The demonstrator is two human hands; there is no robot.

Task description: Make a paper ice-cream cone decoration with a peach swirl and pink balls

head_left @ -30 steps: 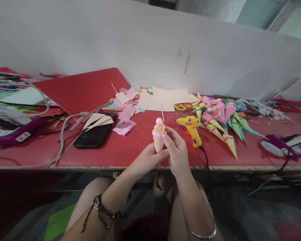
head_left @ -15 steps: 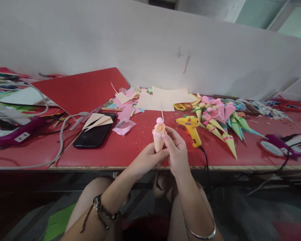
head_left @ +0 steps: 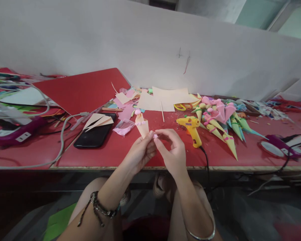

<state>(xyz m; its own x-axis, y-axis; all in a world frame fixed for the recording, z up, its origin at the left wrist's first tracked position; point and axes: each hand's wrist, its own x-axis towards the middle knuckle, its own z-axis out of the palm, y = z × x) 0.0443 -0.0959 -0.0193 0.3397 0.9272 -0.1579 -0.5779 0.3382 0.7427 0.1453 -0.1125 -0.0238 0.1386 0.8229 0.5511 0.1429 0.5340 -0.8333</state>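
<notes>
A cream paper cone point(head_left: 142, 128) with a row of small pink beads and a pink ball on top leans to the left above the red table point(head_left: 120, 154). My left hand point(head_left: 140, 152) is closed on its lower end. Between the thumb and forefinger of my right hand point(head_left: 172, 150) is a small pink piece point(head_left: 155, 136), close to the left thumb tip. To the right lies a yellow glue gun point(head_left: 192, 129). A thin white stick point(head_left: 162, 111) rests on the table beyond my hands.
Finished-looking cones point(head_left: 223, 115) in pink, yellow and green are heaped at right. A black phone point(head_left: 91, 140) under cream paper pieces point(head_left: 98, 121) lies at left, beside a small plastic bag point(head_left: 124, 128). Cream sheets point(head_left: 165, 98) lie against the wall. Purple power strips stand at both sides.
The cone has moved left and tilted away, now in my left hand alone. My right hand has let go of it and pinches a small pink piece.
</notes>
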